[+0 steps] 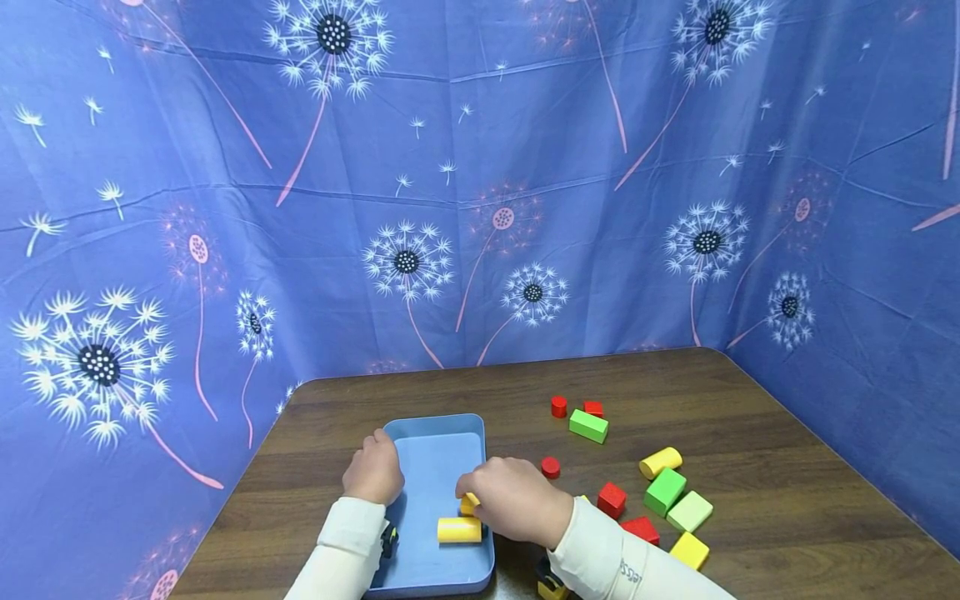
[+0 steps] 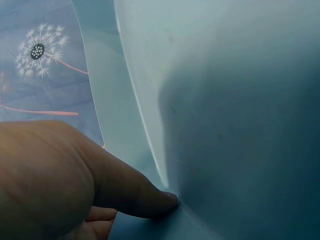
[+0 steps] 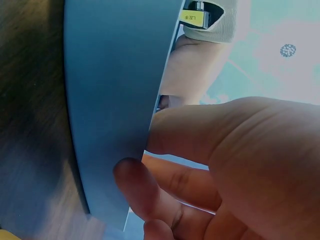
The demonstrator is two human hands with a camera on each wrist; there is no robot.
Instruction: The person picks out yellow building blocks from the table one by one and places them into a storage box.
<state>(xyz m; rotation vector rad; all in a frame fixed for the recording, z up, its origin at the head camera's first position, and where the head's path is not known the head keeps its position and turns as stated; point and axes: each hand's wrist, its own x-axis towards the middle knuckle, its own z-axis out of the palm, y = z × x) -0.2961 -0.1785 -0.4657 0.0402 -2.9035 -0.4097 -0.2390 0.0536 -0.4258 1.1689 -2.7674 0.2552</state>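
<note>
A shallow light-blue plastic tray (image 1: 435, 467) sits on the table between both hands. My left hand (image 1: 373, 468) grips its left wall; in the left wrist view the thumb (image 2: 145, 195) presses on the inside of the tray wall (image 2: 107, 95), with fingertips partly visible outside. On the right side, my right hand (image 1: 517, 500) holds the opposite wall (image 3: 115, 100), thumb over the inner side and a fingertip (image 3: 132, 175) against the outer face. Inside the tray lie a yellow cylinder (image 1: 459, 530) and a yellow block (image 1: 468, 505), the latter partly hidden by the right hand.
Right of the tray are red cylinders (image 1: 551, 467), red blocks (image 1: 611, 499), green blocks (image 1: 665, 491), a pale green block (image 1: 690, 512), a yellow cylinder (image 1: 661, 462) and a yellow block (image 1: 689, 551). Blue dandelion-print cloth (image 1: 450, 167) hangs around the wooden table (image 1: 315, 425).
</note>
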